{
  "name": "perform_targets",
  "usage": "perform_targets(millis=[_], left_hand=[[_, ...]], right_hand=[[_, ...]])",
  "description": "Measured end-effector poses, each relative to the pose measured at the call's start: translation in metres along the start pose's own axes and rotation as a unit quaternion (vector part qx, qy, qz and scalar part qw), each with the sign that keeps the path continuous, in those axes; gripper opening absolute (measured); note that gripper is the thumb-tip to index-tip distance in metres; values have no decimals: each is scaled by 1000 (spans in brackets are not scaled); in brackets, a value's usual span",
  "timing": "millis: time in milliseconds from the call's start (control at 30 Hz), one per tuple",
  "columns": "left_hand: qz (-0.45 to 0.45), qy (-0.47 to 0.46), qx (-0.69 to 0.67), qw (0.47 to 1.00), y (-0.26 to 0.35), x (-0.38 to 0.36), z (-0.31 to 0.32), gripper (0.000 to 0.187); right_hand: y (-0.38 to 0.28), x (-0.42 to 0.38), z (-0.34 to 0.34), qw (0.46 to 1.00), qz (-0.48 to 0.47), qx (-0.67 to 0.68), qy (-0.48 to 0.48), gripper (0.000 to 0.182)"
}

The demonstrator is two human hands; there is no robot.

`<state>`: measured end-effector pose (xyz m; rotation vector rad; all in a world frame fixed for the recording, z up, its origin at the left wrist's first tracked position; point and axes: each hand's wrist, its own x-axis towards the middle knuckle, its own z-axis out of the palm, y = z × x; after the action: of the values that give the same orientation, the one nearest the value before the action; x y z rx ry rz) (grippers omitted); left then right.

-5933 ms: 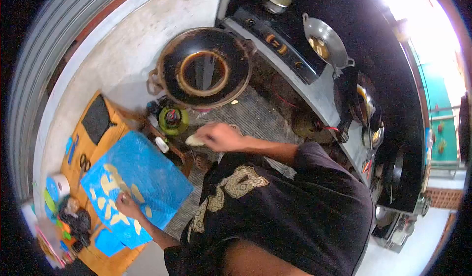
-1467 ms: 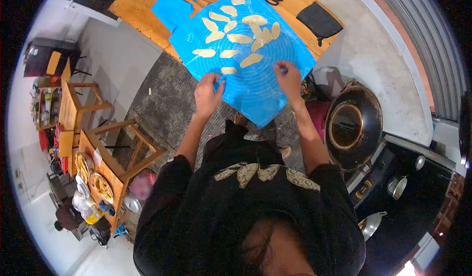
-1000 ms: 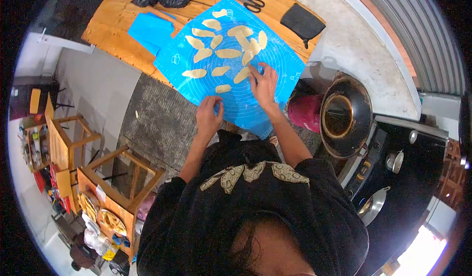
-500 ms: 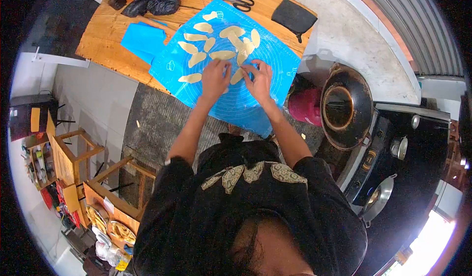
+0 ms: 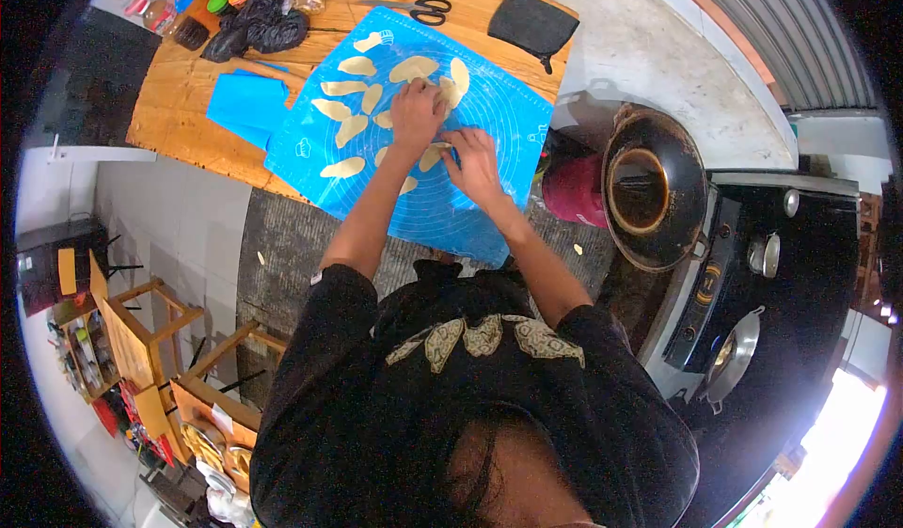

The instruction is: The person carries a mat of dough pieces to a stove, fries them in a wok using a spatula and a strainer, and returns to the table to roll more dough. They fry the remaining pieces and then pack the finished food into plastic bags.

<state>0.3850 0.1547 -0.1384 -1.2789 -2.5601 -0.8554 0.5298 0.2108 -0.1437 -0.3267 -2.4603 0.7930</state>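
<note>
Several flat, pale dough pieces (image 5: 343,167) lie spread over a blue mat (image 5: 451,222) marked with circles. My left hand (image 5: 419,114) is over the upper middle of the mat, its fingers bent down at the dough pieces there; what is under the fingertips is hidden. Nearer to me and to the right, my right hand (image 5: 470,158) has its thumb and fingers together at the edge of a dough piece (image 5: 431,157).
Black scissors (image 5: 431,11), a black pouch (image 5: 533,26), a blue folded sheet (image 5: 246,107) and a black plastic bag (image 5: 259,28) lie on the wooden table (image 5: 169,138). A large wok (image 5: 656,189) stands at the right, beside a stove (image 5: 707,283).
My left hand has moved farther up the mat, over the upper dough pieces. My right hand stays near the lower dough piece. The whole view has shifted slightly.
</note>
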Motion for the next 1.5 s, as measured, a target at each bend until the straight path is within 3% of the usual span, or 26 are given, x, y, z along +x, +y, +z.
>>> perform_targets(millis=[100,300,367,467,567,600,667,867,933,967,1067,1133,1233,1267,1300,1367,1400,1467,1500], left_hand=[[-33,4,-82,996,-9,1,12,18],[-58,-6,-98,994,-4,2,7,18],[16,46,-29,998,-8,-3,12,20],[34,22,-38,998,-16,-2,26,22],[47,0,-89,995,-32,-2,36,18],[14,-25,-105,994,-26,-1,32,17],[42,-21,-93,995,-21,1,29,17],[16,-31,-188,981,-35,5,27,18],[-7,-48,-186,981,-25,7,16,14],[-38,-71,-248,965,-37,7,17,14],[-124,-116,-390,905,-67,9,16,15],[-176,-109,-435,876,-63,5,9,16],[-242,-158,-511,809,-44,10,-5,20],[-288,-70,-508,809,-43,7,-5,27],[-308,-60,-475,822,-42,6,-6,30],[-346,-34,-410,843,-46,6,-8,37],[-338,-34,-405,849,-65,7,-2,38],[-319,-33,-393,862,-101,10,23,41],[-330,-7,-375,867,-84,11,19,43]], right_hand=[[1,-1,1,1000,12,19,2,17],[0,-5,1,998,2,65,4,18],[4,-7,3,998,-14,58,9,20],[39,-19,44,998,-33,11,46,17],[44,-17,60,994,30,-82,-64,13],[29,-14,42,997,35,-61,-42,14],[12,-14,16,999,12,-27,24,14],[-27,-18,-44,988,82,133,4,11],[-34,-28,-66,980,67,185,39,12],[-39,-34,-81,974,58,210,56,13],[-45,-79,-154,931,176,297,122,15],[-37,-115,-190,933,276,207,107,15],[-19,-191,-227,888,367,92,262,14],[-24,-215,-253,858,421,69,285,14],[-21,-244,-274,820,493,68,282,14],[-16,-312,-309,776,509,60,367,16],[-30,-331,-343,765,535,-25,358,17],[-26,-391,-387,731,535,-34,421,16],[-19,-430,-408,709,546,-40,445,15]])
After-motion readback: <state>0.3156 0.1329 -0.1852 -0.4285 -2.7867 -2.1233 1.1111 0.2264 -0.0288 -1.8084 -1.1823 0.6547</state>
